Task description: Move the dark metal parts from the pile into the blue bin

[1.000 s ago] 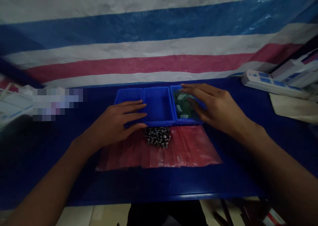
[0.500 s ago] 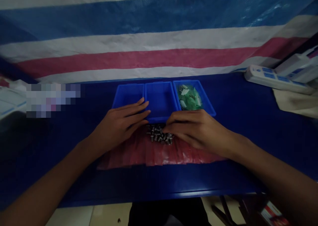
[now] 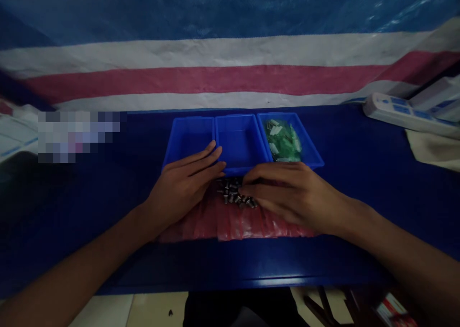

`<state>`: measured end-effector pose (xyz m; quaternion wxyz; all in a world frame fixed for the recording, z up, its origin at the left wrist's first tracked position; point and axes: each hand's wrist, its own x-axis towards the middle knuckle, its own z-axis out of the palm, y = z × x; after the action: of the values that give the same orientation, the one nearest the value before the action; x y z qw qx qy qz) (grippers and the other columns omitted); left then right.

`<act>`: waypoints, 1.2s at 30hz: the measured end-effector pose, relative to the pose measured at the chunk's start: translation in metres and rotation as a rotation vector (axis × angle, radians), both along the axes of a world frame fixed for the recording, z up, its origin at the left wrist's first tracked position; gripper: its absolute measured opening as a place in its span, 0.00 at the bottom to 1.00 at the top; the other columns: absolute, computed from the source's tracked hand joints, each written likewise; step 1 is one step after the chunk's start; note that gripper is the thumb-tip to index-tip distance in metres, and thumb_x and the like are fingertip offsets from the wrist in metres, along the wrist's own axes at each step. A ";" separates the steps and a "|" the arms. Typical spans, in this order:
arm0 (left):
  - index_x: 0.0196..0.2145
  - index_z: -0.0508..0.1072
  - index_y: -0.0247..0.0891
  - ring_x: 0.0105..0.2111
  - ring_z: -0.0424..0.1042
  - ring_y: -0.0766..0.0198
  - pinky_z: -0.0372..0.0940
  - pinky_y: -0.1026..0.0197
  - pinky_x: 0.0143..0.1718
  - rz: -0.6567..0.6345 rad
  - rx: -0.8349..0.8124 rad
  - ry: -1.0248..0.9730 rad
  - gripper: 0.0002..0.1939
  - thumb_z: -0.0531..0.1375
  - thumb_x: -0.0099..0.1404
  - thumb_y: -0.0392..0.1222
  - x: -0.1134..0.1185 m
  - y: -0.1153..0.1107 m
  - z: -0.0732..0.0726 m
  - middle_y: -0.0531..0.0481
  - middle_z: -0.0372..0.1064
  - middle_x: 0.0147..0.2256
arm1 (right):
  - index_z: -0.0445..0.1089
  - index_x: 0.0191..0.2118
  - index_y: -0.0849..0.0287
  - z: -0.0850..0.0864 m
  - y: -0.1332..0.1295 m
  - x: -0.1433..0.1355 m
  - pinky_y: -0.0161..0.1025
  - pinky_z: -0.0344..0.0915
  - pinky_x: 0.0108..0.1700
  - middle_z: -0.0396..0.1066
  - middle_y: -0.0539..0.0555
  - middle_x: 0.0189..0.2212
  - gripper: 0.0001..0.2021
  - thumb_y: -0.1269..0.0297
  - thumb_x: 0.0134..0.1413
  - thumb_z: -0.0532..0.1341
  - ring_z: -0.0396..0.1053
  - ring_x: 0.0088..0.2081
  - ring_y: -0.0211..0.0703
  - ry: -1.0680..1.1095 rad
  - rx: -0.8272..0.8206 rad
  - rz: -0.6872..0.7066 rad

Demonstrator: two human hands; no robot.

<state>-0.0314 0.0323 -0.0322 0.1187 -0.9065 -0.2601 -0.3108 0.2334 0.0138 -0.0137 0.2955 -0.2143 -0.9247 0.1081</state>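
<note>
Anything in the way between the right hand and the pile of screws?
Nothing visible. The right hand has its fingertips at the near-right part of the screws, though they hide some of the pile. The left hand is on the opposite side, and the red bags lie underneath.

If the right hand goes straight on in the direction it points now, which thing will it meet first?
Likely the pile of small metal screws: the fingertips of the right hand are at its edge, though whether they touch is unclear. Past the pile is the left hand.
</note>
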 end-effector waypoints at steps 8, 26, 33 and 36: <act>0.56 0.76 0.41 0.62 0.73 0.55 0.76 0.51 0.63 -0.048 -0.066 0.074 0.12 0.57 0.79 0.36 -0.015 0.010 0.008 0.46 0.76 0.59 | 0.82 0.48 0.56 0.010 -0.008 -0.012 0.35 0.80 0.46 0.81 0.54 0.48 0.10 0.74 0.63 0.69 0.81 0.45 0.41 0.525 -0.804 0.014; 0.58 0.76 0.30 0.62 0.75 0.51 0.73 0.49 0.64 0.034 -0.072 0.119 0.17 0.58 0.79 0.42 -0.009 0.009 0.004 0.32 0.71 0.62 | 0.80 0.55 0.50 0.002 0.016 0.012 0.60 0.77 0.61 0.82 0.55 0.52 0.12 0.66 0.70 0.63 0.80 0.55 0.56 0.389 -0.321 -0.399; 0.54 0.79 0.36 0.61 0.76 0.52 0.74 0.48 0.63 0.024 -0.096 0.106 0.13 0.58 0.79 0.43 -0.009 0.012 0.003 0.37 0.71 0.63 | 0.81 0.52 0.64 -0.014 0.026 0.015 0.65 0.74 0.61 0.69 0.71 0.65 0.18 0.62 0.76 0.54 0.74 0.61 0.67 -0.148 0.031 -0.328; 0.51 0.80 0.37 0.60 0.76 0.52 0.75 0.48 0.63 0.019 -0.092 0.070 0.12 0.59 0.79 0.44 -0.008 0.013 0.003 0.39 0.74 0.61 | 0.82 0.47 0.60 -0.015 0.029 0.021 0.61 0.77 0.58 0.75 0.66 0.60 0.17 0.60 0.76 0.56 0.77 0.57 0.61 -0.118 0.051 -0.260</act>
<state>-0.0392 0.0457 -0.0296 0.0887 -0.9189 -0.2782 -0.2653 0.2540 0.0424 -0.0285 0.2576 -0.3305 -0.9074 0.0326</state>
